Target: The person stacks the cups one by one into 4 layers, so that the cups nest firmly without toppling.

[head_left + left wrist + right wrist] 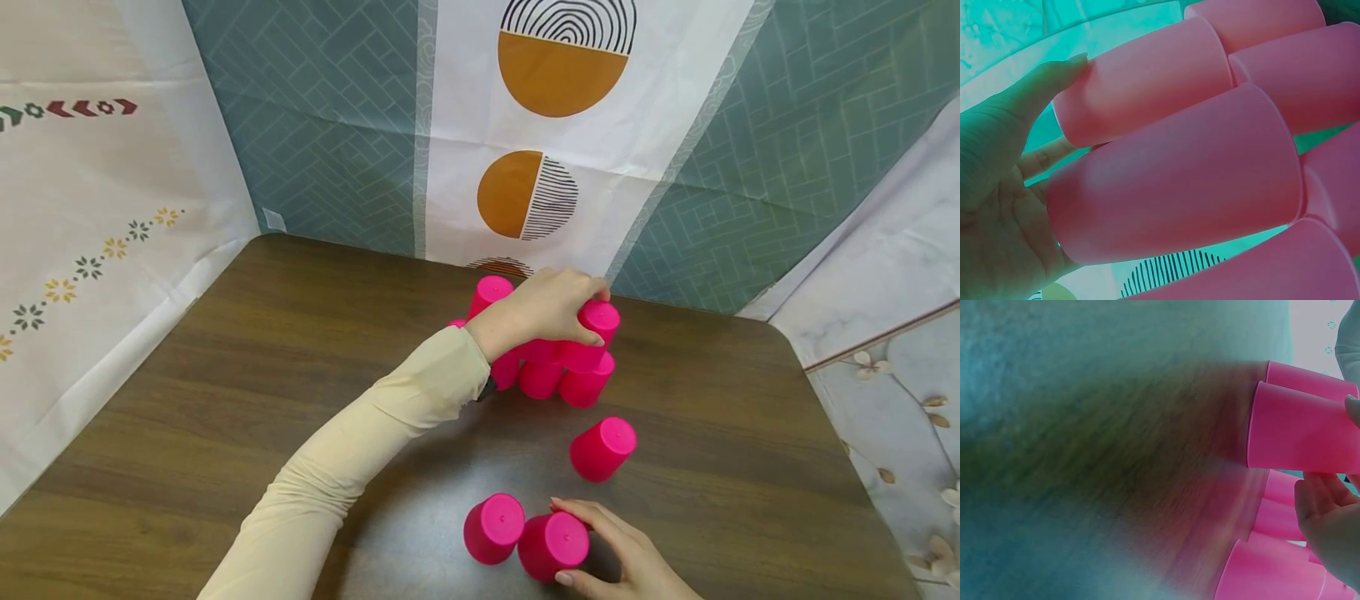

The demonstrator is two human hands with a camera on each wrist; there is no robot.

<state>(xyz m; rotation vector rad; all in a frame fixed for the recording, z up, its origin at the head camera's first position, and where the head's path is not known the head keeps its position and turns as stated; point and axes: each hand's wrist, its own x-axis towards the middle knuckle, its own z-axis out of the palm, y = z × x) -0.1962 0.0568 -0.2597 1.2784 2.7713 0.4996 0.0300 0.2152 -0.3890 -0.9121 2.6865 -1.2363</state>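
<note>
Cups (551,367) are standing upside down so they stack, the left hand (543,308) clamping the top cup (596,329) while the right hand (626,558) is curling round a spare cup (553,546) on the counter (225,400).

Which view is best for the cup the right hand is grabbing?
Head view: the near cup stands upside down on the table, the right hand curled round it, a second cup touching it. Right wrist view shows its side, blurred, at the fingertips. Left wrist view doesn't show it.
</note>
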